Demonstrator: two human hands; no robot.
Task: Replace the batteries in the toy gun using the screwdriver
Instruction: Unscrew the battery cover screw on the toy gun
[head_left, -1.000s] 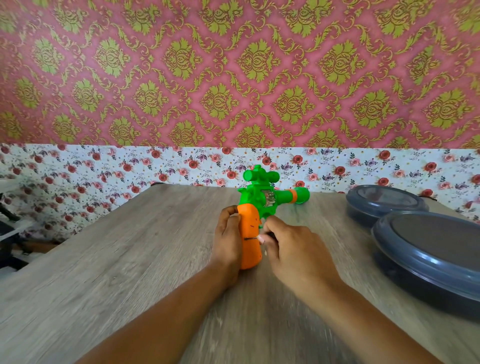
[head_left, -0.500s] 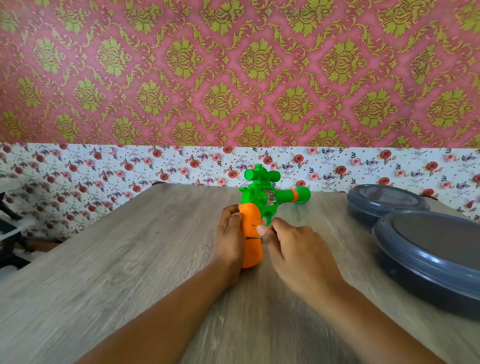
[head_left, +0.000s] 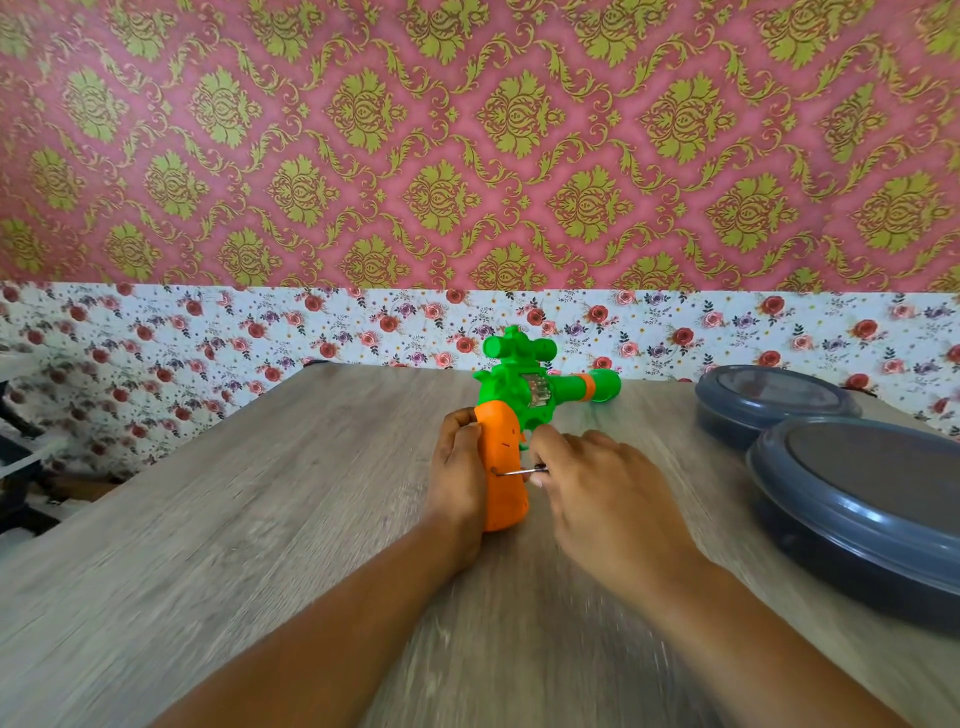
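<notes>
screwdriver tip meets the orange handle

patterned wallpaper (head_left: 467, 145) in pink and gold fills the upper background, with a floral strip (head_left: 208, 332) of red roses on white running below it. in front lies a grey wood-grain counter (head_left: 234, 519).

near the middle of the counter sits the toy gun (head_left: 524, 400), its green body and scope at the far end and its barrel pointing right. its orange handle (head_left: 504, 467) points back toward the person.

the left hand (head_left: 457, 467) wraps round the left side of the handle, fingers curled over its far edge, a narrow grip holding the toy steady. the right hand (head_left: 597, 483) sits just right of the handle, its fingers pinched round the screwdriver (head_left: 519, 471). only the thin metal shaft shows; it runs level, leftward, and its tip touches the side of the orange handle. the tool's own handle is hidden inside the fingers.

at the right edge of the counter stand two round dark grey containers (head_left: 857, 493) with lids, one behind the other, well apart from the toy gun.
</notes>
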